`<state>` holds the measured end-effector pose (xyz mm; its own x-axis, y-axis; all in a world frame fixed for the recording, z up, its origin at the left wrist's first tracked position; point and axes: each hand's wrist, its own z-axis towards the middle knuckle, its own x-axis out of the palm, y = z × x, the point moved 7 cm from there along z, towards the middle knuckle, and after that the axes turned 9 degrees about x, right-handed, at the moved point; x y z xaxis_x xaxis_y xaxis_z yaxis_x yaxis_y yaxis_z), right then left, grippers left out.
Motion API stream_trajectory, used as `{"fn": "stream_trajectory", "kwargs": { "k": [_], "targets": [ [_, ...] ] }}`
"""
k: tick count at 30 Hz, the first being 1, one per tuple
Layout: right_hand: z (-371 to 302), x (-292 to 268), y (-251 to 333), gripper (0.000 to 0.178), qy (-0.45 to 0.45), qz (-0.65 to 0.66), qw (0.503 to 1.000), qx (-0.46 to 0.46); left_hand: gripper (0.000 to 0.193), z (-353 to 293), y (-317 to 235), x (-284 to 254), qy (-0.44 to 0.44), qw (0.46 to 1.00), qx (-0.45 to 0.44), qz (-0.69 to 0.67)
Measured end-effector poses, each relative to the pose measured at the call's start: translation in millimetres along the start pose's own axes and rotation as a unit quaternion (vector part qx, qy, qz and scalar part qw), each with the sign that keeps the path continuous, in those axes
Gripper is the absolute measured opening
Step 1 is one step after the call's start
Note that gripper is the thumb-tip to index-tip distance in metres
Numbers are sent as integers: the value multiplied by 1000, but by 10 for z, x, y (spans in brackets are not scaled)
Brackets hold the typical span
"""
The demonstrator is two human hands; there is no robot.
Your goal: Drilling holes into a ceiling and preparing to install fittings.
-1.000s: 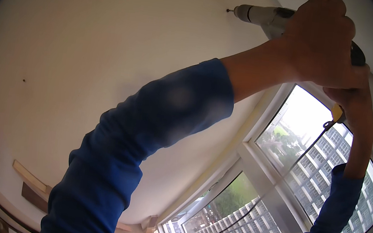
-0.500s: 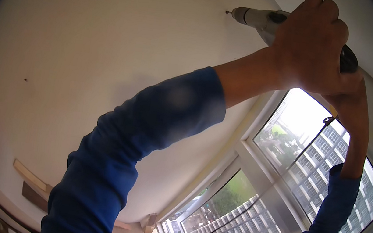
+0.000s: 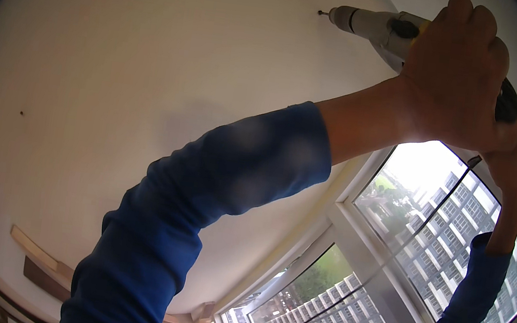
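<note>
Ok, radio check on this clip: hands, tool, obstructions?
Left hand gripping drill; right hand behind, partly hidden. Bit at pale surface. Cord below, clear of bit.

The drill (image 3: pixel 377 30) at upper right has a grey body, a dark band near its nose and a touch of yellow. Plain blue sleeves (image 3: pixel 204 180) cross a cream ceiling (image 3: pixel 121 65). At lower right, a black cord (image 3: pixel 447 196) passes green trees (image 3: pixel 318 279) and grey-and-white, grid-patterned buildings (image 3: pixel 462 203).

Drill (image 3: pixel 374 28) looks matt w/ metal tip (image 3: pixel 323 13), sleeves (image 3: pixel 239 159) matt cloth, pale surf. (image 3: pixel 155 50) smooth.
</note>
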<state>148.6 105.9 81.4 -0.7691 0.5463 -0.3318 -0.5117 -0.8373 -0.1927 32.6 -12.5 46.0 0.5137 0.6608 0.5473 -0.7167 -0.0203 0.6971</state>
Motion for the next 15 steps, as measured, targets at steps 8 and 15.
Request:
{"fn": "stream_trajectory", "kwargs": {
  "k": [8, 15],
  "targets": [
    [120, 14, 66, 58, 70, 71, 995, 4, 38, 64, 70, 102, 33, 998, -33, -32],
    [29, 28, 68, 58, 38, 62, 997, -18, 37, 30, 30, 107, 54, 998, -22, -16]
  ]
}}
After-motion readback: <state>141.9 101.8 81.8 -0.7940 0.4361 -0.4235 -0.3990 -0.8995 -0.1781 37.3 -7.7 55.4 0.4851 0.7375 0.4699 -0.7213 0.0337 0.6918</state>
